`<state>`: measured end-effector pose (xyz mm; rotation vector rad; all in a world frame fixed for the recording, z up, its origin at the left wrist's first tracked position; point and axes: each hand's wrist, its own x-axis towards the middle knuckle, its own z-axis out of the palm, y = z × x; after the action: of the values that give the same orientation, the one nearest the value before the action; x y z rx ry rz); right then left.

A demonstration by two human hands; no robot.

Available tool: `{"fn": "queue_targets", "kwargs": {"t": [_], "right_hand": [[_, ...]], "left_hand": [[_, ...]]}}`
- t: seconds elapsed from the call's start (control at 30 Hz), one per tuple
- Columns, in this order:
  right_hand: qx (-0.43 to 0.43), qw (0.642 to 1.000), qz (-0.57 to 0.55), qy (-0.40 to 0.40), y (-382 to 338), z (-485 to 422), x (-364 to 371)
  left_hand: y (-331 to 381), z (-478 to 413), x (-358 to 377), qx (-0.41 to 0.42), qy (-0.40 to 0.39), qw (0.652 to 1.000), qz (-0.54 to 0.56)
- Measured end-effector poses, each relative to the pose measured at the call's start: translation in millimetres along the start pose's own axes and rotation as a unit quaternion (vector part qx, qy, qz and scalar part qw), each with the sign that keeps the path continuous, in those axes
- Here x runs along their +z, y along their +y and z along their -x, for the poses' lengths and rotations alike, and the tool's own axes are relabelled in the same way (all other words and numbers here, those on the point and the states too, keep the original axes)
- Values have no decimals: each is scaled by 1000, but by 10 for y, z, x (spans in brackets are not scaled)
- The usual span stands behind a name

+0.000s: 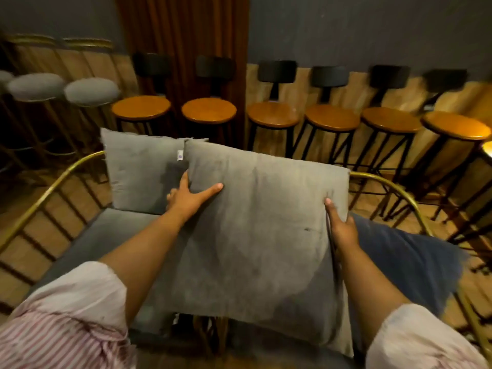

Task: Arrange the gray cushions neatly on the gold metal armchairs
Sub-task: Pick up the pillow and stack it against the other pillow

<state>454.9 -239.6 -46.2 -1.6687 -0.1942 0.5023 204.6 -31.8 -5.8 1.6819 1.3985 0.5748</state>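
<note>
I hold a large gray cushion (255,230) in front of me, above the seat of a gold metal armchair (45,193). My left hand (190,197) grips the cushion's upper left edge, thumb on its face. My right hand (342,225) grips its right edge. A second gray cushion (141,169) stands upright against the chair's back at the left, partly behind the held one. The gray seat pad (106,235) shows below it. A darker blue cushion (410,265) lies on the right side of the seat.
A row of round wooden bar stools (209,110) with black backrests lines the wall behind the armchair. Gray padded stools (91,91) with gold frames stand at the far left. A brown curtain (181,35) hangs behind. The floor is wood-patterned.
</note>
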Motion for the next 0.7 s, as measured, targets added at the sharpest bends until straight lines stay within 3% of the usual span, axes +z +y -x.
{"fn": "queue_targets", "kwargs": {"t": [0.2, 0.4, 0.7], "right_hand": [[31, 997, 10, -76, 209, 241, 1354], [60, 991, 7, -122, 422, 488, 2743], [73, 987, 62, -131, 984, 719, 4009]], "left_hand": [[-817, -402, -1006, -89, 52, 995, 16], [-1456, -990, -1997, -124, 76, 989, 8], [-2266, -1713, -2643, -168, 47, 984, -31]]}}
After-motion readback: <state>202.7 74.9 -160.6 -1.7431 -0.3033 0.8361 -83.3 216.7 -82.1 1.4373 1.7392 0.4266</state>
